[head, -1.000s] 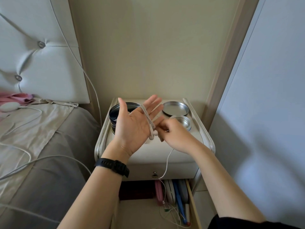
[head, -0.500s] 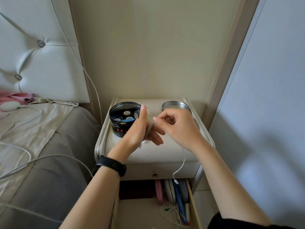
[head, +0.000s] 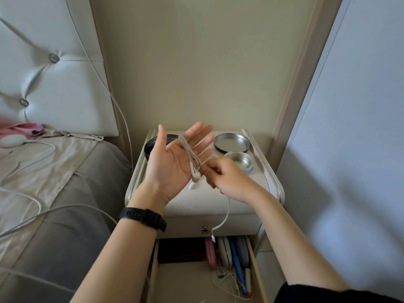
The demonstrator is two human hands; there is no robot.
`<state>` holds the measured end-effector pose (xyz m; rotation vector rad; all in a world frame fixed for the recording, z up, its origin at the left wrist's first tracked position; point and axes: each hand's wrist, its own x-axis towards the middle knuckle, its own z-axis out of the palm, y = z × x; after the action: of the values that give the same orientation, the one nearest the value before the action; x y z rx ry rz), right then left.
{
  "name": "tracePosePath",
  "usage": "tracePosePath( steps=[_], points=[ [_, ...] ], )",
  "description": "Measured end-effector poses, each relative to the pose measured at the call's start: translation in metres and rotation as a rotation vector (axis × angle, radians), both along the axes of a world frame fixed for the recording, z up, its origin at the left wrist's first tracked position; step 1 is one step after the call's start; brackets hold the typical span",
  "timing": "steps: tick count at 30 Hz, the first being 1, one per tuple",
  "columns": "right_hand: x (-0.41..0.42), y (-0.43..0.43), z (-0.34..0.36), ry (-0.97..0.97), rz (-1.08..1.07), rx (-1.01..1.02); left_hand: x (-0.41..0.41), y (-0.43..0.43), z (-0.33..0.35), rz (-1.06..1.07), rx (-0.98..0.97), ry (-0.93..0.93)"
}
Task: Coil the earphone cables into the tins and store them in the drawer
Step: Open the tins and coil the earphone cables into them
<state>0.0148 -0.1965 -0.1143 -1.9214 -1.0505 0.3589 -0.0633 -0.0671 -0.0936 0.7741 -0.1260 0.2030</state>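
Observation:
My left hand is held up over the nightstand, palm toward me and fingers spread, with the white earphone cable looped several times around its fingers. Two earbuds dangle below the palm. My right hand pinches the cable just right of the loops; the free end hangs down to a plug in front of the drawer. A small open round tin and its lid lie on the nightstand top. The lower drawer stands pulled out.
A dark round tin sits at the nightstand's back left, mostly behind my left hand. The open drawer holds flat cases, pens and a thin loose cable. A bed with charger cables lies to the left; a wall panel stands to the right.
My left hand has opened again and turned palm toward me after curling shut half a second ago. My right hand has dropped lower. More cable is wound on and the hanging end is shorter.

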Motion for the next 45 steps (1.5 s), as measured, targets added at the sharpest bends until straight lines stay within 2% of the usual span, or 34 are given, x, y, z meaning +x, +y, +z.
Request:
tracePosePath(
  steps=[3, 8, 11, 13, 16, 20, 22, 24, 26, 27, 29, 32, 34, 37, 40, 43, 45],
  points=[
    [-0.003, 0.002, -0.003, -0.088, 0.02, -0.106, 0.004, 0.002, -0.004, 0.194, 0.156, 0.104],
    [-0.007, 0.001, -0.001, -0.345, 0.018, -0.214, 0.007, -0.002, -0.007, 0.332, 0.372, 0.198],
    [-0.008, -0.001, 0.005, -0.475, -0.067, -0.109, 0.009, -0.002, -0.01, 0.423, 0.653, 0.31],
    [-0.007, -0.003, 0.008, -0.518, -0.116, 0.011, 0.007, -0.005, -0.011, 0.473, 0.843, 0.321],
    [-0.004, -0.003, 0.01, -0.454, -0.165, 0.183, 0.007, -0.009, -0.016, 0.451, 0.988, 0.331],
    [0.004, -0.005, 0.011, -0.23, -0.202, 0.365, 0.009, -0.009, -0.019, 0.21, 0.944, 0.37],
    [0.005, -0.007, 0.011, -0.176, -0.206, 0.403, 0.008, -0.01, -0.018, 0.065, 0.808, 0.373],
    [0.007, -0.007, 0.009, -0.107, -0.198, 0.347, 0.005, -0.011, -0.015, -0.113, 0.657, 0.343],
    [0.009, -0.005, 0.008, 0.118, -0.147, 0.294, 0.001, -0.012, -0.011, -0.27, 0.524, 0.25],
    [0.01, -0.003, 0.006, 0.237, -0.112, 0.268, 0.0, -0.012, -0.01, -0.315, 0.446, 0.192],
    [0.009, 0.0, 0.005, 0.32, -0.136, 0.147, -0.001, -0.012, -0.006, -0.316, 0.268, 0.088],
    [0.004, 0.002, -0.002, 0.1, -0.123, 0.027, 0.0, -0.006, -0.003, -0.162, 0.113, 0.003],
    [0.002, 0.002, -0.006, -0.03, -0.054, -0.026, 0.002, -0.001, -0.005, -0.018, 0.157, 0.038],
    [0.003, 0.001, -0.01, -0.242, -0.052, -0.149, 0.008, 0.0, -0.012, 0.213, 0.438, 0.142],
    [0.001, 0.0, -0.011, -0.366, -0.027, -0.261, 0.013, -0.003, -0.017, 0.329, 0.682, 0.231],
    [-0.002, -0.001, -0.005, -0.474, -0.06, -0.225, 0.012, -0.001, -0.022, 0.406, 0.87, 0.274],
    [-0.004, -0.002, 0.0, -0.536, -0.09, -0.144, 0.011, -0.001, -0.023, 0.404, 0.919, 0.313]
  ],
)
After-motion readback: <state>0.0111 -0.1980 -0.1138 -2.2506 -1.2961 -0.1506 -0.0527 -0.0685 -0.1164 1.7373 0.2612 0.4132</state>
